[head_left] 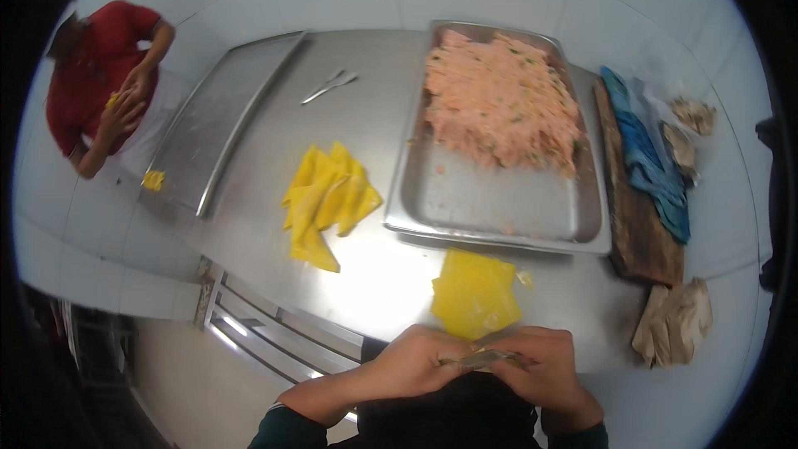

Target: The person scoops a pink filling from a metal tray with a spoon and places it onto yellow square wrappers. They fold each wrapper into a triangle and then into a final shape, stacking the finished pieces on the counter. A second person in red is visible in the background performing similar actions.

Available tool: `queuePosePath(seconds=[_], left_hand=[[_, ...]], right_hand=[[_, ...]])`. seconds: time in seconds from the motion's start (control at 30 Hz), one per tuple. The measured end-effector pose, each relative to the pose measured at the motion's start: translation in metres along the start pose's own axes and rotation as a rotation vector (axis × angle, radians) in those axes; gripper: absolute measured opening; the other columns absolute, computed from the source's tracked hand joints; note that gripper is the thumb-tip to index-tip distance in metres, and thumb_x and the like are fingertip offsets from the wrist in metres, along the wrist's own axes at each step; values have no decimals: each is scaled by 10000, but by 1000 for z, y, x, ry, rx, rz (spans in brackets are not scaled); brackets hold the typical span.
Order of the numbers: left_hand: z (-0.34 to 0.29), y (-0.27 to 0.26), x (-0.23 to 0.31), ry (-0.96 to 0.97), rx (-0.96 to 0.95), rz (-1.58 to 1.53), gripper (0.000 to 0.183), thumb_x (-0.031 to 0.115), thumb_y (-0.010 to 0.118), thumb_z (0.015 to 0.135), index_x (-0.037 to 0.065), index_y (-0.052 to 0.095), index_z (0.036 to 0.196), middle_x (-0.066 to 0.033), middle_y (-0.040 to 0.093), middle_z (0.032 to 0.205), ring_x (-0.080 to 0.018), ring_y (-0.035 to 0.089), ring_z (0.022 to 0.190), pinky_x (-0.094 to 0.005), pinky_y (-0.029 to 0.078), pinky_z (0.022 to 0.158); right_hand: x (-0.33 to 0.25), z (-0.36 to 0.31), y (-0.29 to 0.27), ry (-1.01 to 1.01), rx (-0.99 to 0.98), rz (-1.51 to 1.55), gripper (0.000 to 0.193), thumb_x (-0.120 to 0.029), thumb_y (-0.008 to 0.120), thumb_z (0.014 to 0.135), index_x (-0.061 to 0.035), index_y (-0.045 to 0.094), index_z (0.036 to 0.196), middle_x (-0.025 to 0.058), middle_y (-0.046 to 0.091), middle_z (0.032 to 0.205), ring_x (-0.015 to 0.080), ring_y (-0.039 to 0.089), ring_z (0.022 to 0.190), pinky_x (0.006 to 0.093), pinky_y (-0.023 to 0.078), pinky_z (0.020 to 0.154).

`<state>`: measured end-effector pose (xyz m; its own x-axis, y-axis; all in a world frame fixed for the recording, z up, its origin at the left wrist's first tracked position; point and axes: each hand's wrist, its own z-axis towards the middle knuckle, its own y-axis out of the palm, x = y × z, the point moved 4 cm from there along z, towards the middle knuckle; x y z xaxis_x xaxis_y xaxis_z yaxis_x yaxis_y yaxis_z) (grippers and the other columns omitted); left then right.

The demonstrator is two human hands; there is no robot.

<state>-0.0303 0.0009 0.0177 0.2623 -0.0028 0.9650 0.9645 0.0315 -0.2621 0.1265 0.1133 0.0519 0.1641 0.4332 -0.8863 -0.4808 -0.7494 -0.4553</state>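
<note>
Watching remotely, I'm seeing a bench [382, 91] carrying a tray [499, 199] of pink mince [503, 100], then yellow sheets [475, 293]; nearest, left hand [416, 362] and right hand [540, 366], their grip pinching a blurred piece [480, 358] between them. I'd be keeping pressure even.

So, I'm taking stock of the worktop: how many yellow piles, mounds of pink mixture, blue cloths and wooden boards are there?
Yellow piles: 2, a crumpled pile and a flat pile
Mound of pink mixture: 1
Blue cloth: 1
Wooden board: 1
Total: 5
</note>
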Motion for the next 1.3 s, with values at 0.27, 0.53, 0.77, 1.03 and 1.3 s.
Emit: queuePosePath(seconds=[0.27, 0.53, 0.77, 1.03, 1.3], left_hand=[[-30, -116, 21, 119, 1089, 689, 420, 90, 746, 896, -20, 633, 1286, -226, 687, 1218, -294, 691, 1105, -365, 525, 944], [28, 5, -6, 220, 114, 518, 288, 157, 807, 822, 53, 718, 1076, -95, 701, 1023, -310, 664, 954, -403, 546, 857], [44, 13, -22, 175, 63, 580, 152, 111, 791, 808, 75, 765, 953, -88, 698, 959, -287, 683, 901, -377, 564, 789], [55, -7, -18, 18, 141, 364, 146, 140, 698, 935, -1, 733, 951, -140, 714, 880, -315, 700, 782, -354, 548, 711], [31, -26, -62, -104, 434, -990, 320, 214, 466, 1072, -23, 610, 1231, -132, 694, 1122, -260, 685, 1008, -383, 536, 912]], right_hand=[[27, -19, -19, 267, 285, 187, 268, -30, 790, 777, 21, 763, 1039, 36, 622, 712, 46, 430, 583, 211, 310, 533], [23, -18, -32, 228, 429, 146, 236, -50, 775, 810, 45, 746, 1024, 33, 593, 748, 50, 443, 623, 217, 316, 553], [30, -27, -43, 258, 395, 123, 214, -53, 761, 835, 38, 746, 1029, 32, 570, 703, 70, 450, 608, 238, 334, 551], [27, -14, -60, 179, 392, 36, 249, -111, 745, 902, 27, 733, 1109, 65, 632, 757, 83, 487, 651, 254, 389, 583], [9, 56, -78, -25, 481, -179, 246, -102, 639, 974, 9, 718, 1178, 111, 673, 806, 174, 602, 703, 316, 475, 664]])
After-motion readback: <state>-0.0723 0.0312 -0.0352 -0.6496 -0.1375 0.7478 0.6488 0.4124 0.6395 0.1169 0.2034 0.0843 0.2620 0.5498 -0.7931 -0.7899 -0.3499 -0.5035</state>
